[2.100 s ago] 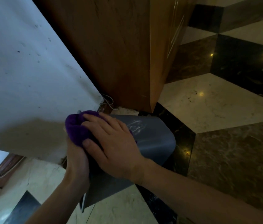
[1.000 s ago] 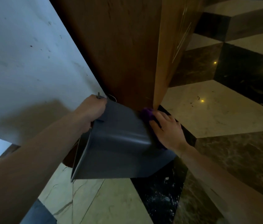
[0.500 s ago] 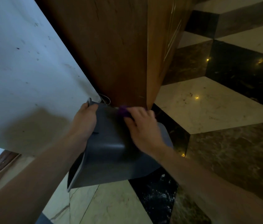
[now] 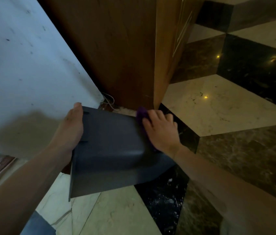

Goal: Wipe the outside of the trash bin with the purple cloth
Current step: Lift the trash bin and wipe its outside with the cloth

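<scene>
A dark grey plastic trash bin [image 4: 110,150] is tipped on its side above the floor, its rim toward the left. My left hand [image 4: 71,131] grips that rim and holds the bin up. My right hand [image 4: 161,131] presses the purple cloth [image 4: 141,114] against the bin's right side near its base. Only a small bunch of the cloth shows beyond my fingers; the remainder is hidden under my palm.
A white wall panel [image 4: 23,73] slopes down on the left. A brown wooden cabinet [image 4: 120,48] stands right behind the bin, with white cables [image 4: 109,100] at its foot. The polished floor [image 4: 218,107] has cream, brown and black marble tiles.
My right hand has slid the cloth from the top middle of the bin over to its right side. The left hand keeps its grip on the rim.
</scene>
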`<state>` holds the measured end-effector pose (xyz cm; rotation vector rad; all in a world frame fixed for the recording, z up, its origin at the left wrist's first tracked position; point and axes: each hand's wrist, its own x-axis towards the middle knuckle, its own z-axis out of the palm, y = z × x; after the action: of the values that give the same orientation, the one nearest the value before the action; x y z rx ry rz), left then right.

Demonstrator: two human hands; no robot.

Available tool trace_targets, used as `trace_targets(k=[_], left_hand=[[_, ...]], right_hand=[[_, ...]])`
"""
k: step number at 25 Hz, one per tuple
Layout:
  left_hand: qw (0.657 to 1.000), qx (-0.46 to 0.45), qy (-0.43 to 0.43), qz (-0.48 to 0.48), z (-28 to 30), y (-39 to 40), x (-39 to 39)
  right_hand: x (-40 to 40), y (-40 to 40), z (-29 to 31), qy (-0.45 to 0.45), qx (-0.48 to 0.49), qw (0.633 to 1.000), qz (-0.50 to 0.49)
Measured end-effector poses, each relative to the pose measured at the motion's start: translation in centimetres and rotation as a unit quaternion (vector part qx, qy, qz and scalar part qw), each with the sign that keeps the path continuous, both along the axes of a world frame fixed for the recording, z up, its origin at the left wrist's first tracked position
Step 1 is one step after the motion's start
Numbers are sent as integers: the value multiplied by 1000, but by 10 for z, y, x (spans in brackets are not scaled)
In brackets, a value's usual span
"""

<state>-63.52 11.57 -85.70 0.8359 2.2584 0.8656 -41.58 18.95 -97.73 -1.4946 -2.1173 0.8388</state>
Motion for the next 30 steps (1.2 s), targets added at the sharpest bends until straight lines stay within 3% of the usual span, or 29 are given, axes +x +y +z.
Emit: trace_targets(k=[7,12,14,16,20,23,27,30], left_hand=[[989,-77,102,-76,32,23,13],[990,-124,-59,14,48,59,8],[988,-155,3,3,39,62,-1],[965,-198,160,-58,34,63,-6],[958,-84,246,-123,39,44,2],[922,-33,323,-212,34,7,13],[929,17,292,-226,23,-34,14],[946,-14,258,-196,12,-37,2]], right_hand=[[49,6,-44,18,-81,992,-97],[56,-9,-49,62,-38,996,-56],[55,-17,-52,66,-22,997,-31],[55,-21,-55,83,-34,995,-39],[54,-24,-62,111,-69,989,-64],[52,-24,-63,118,-81,987,-74],[50,-26,-62,119,-79,988,-55],[48,-30,-62,108,-65,991,-39]])
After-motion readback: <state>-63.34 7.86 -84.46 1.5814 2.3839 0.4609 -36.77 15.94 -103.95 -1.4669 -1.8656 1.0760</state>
